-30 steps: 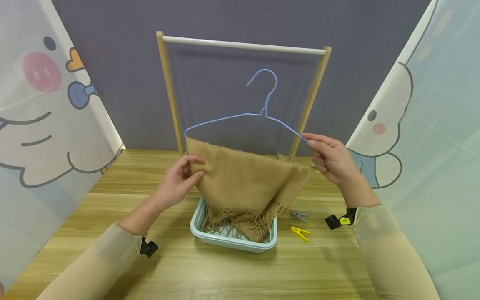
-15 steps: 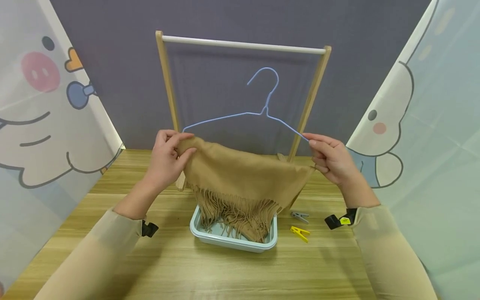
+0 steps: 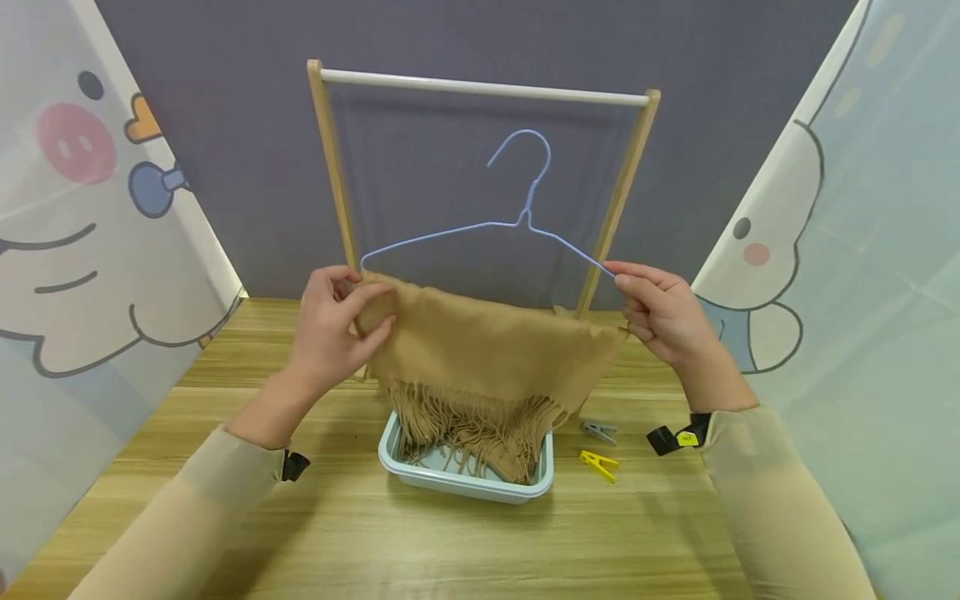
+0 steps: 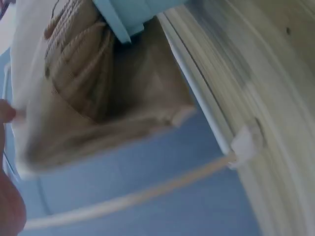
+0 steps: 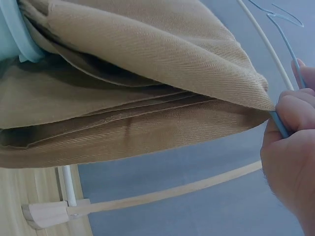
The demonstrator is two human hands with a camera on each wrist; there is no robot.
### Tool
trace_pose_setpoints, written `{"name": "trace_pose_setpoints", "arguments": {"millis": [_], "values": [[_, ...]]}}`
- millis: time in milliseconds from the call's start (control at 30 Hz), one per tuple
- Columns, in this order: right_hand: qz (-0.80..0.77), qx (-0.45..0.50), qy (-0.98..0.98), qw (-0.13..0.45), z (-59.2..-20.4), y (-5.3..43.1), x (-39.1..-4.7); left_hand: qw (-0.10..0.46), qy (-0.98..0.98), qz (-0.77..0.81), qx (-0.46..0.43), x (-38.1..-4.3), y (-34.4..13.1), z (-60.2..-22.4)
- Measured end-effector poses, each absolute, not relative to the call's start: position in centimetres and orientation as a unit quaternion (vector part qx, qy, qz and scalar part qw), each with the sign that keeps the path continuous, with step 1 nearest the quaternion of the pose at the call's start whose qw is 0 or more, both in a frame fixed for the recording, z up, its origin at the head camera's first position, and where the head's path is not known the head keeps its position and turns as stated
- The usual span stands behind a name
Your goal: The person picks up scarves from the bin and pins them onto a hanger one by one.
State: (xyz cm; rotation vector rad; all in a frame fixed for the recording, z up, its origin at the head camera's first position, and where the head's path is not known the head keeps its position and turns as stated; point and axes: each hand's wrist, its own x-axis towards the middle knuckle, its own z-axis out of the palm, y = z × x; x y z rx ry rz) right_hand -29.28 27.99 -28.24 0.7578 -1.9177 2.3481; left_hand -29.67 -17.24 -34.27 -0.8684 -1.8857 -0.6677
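A tan fringed scarf [image 3: 480, 342] hangs folded over the lower bar of a blue wire hanger [image 3: 480, 225]. My right hand [image 3: 663, 317] pinches the hanger's right end between thumb and index finger; in the right wrist view, the scarf's folded edge [image 5: 236, 98] bunches right beside that grip. At the scarf's upper left corner is my left hand [image 3: 330, 329], its thumb and index fingertips spaced apart against the cloth. The left wrist view, partly blurred, shows a fingertip at the scarf [image 4: 64, 123]. The fringe trails into a pale blue basin [image 3: 457, 486].
Behind the hanger stands a wooden rack with a white top rail [image 3: 480, 86]. Right of the basin, a grey clothespin [image 3: 599, 431] and a yellow clothespin [image 3: 598, 465] lie on the wood-grain table [image 3: 420, 550]. Printed curtains border both sides.
My left hand has moved up and left to the hanger's end, and the scarf's left part has spread out that way. Its thumb and fingers have since loosened. My right hand stays put.
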Motion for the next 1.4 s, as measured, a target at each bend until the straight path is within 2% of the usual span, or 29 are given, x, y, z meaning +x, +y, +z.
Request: {"name": "trace_pose_setpoints", "arguments": {"millis": [67, 133, 233, 333, 467, 700, 967, 1200, 1400], "values": [[0.749, 0.241, -0.617, -0.003, -28.2, 27.5, -29.5, 0.494, -0.746, -0.232, -0.381, -29.7, -16.1, -33.9], [0.750, 0.240, -0.616, -0.010, -28.3, 27.1, -29.6, 0.487, -0.737, -0.199, -0.424, -29.9, -14.6, -33.2], [0.748, 0.240, -0.619, -0.017, -28.4, 26.4, -29.8, 0.420, -0.748, -0.162, -0.488, -30.4, -12.3, -32.2], [0.743, 0.242, -0.624, -0.021, -28.5, 25.8, -29.9, 0.345, -0.774, -0.144, -0.511, -30.7, -10.4, -31.6], [0.741, 0.247, -0.624, -0.027, -28.6, 25.2, -30.0, 0.299, -0.794, -0.143, -0.509, -30.9, -8.3, -31.5], [0.738, 0.242, -0.630, -0.029, -28.6, 25.0, -30.1, 0.305, -0.797, -0.164, -0.494, -31.3, -6.5, -32.1], [0.738, 0.247, -0.626, -0.040, -28.8, 25.0, -30.0, 0.277, -0.797, -0.179, -0.506, -31.0, -5.4, -32.1], [0.739, 0.254, -0.624, -0.035, -28.7, 25.1, -30.0, 0.286, -0.799, -0.189, -0.494, -30.9, -5.8, -31.9], [0.737, 0.251, -0.626, -0.040, -28.7, 25.1, -30.2, 0.270, -0.797, -0.199, -0.502, -30.9, -6.5, -31.8]]}}
